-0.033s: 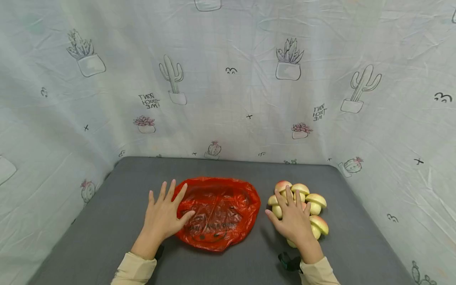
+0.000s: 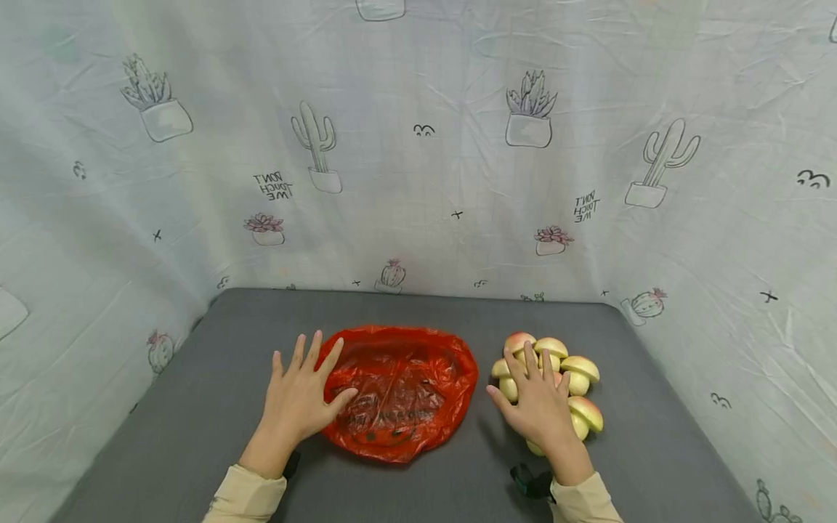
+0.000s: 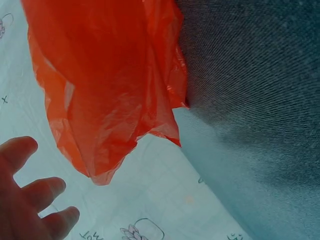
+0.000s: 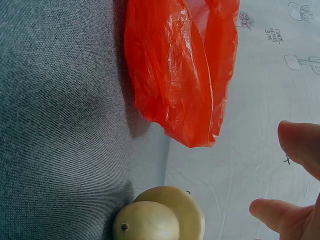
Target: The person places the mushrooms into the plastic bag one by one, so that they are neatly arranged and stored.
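Note:
A red plastic bag (image 2: 466, 363) stands on the table with its mouth spread wide, dark print showing inside. My left hand (image 2: 294, 398) is over the bag's left edge, fingers straight and spread, holding nothing; in the left wrist view a gap separates its fingers (image 3: 45, 192) from the bag (image 3: 105, 90). To the right of the bag lies a cluster of several pale yellow, mushroom-shaped pieces (image 2: 585, 411) with a reddish blush. Over that cluster my right hand (image 2: 541, 412) is spread flat and empty, hiding some pieces. The right wrist view shows two rounded pieces (image 4: 150, 222) close together.
The grey table (image 2: 418, 497) has its back edge against a pale curtain (image 2: 405, 174) printed with cacti, which also runs along both sides. A dark band (image 2: 531, 481) sits at my right wrist.

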